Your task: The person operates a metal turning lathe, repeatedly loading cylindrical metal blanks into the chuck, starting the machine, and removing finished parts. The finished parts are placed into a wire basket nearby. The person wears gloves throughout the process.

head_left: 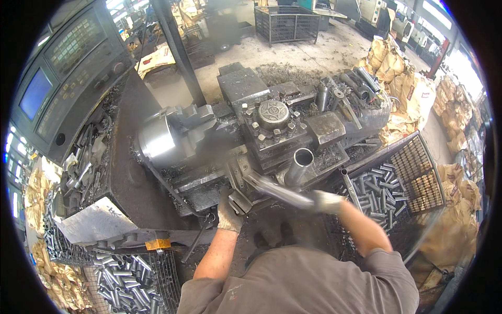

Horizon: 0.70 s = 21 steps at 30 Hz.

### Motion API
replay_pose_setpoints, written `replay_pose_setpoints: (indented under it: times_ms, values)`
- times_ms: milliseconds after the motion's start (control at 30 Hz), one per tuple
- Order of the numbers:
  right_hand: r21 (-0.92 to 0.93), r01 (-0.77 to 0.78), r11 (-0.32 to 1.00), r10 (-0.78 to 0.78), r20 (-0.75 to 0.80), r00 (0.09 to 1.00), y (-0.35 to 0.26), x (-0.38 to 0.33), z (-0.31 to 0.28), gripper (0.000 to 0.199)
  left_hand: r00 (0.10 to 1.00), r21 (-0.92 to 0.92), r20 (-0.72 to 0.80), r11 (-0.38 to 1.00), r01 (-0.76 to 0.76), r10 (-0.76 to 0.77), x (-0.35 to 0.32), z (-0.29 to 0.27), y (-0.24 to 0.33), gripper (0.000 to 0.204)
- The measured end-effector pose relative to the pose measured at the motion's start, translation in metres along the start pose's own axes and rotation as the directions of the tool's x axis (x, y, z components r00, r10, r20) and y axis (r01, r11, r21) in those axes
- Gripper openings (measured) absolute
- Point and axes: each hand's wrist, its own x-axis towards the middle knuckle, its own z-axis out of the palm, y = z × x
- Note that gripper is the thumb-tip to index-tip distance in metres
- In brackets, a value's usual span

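Note:
My left hand (228, 215), in a pale work glove, is closed around a slotted metal block (240, 202) at the front of the lathe. My right hand (325, 202), also gloved, grips the end of a long, shiny metal bar-like tool (280, 192). Motion blurs this tool, so its exact kind is unclear. Its far end points left, over the lathe bed just above the block. Left of it is the lathe chuck (162, 137), with stepped jaws. Behind stands the square tool post (274, 119) with several bolts. An upright open metal tube (300, 166) stands beside the tool.
Mesh bins of cut metal tubes stand at right (415, 162) and lower left (170, 277). A control panel (65, 68) rises at left. Loose tubes and a wrench (346, 108) lie on the machine's right end. Paper sacks (413, 97) stand beyond; metal shavings litter the floor (293, 63).

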Motion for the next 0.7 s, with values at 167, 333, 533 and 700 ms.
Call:
replay_pose_setpoints:
  times_ms: [167, 333, 533, 700]
  values:
    - [-0.392, -0.537, 0.747, 0.586, 0.005, 0.811, 0.123, -0.175, -0.107, 0.066, 0.986, -0.048, 0.127, 0.992, 0.114, -0.107, -0.022, -0.002, 0.003, 0.058]
    - [0.052, 0.058, 0.997, -0.022, -0.535, 0.845, -0.040, -0.070, -0.091, 0.093, 0.984, 0.203, 0.129, 0.975, 0.092, -0.120, -0.040, 0.025, -0.001, 0.054]
    - [-0.429, 0.623, 0.654, -0.756, -0.359, 0.547, -0.157, -0.005, -0.043, 0.038, 0.958, 0.277, 0.171, 0.944, 0.179, -0.232, -0.080, 0.038, 0.005, 0.064]
    - [-0.378, 0.294, 0.878, -0.423, -0.326, 0.846, -0.154, 0.063, 0.050, 0.063, 1.000, 0.286, -0.019, 0.958, 0.018, -0.013, -0.064, 0.032, 0.021, 0.040]
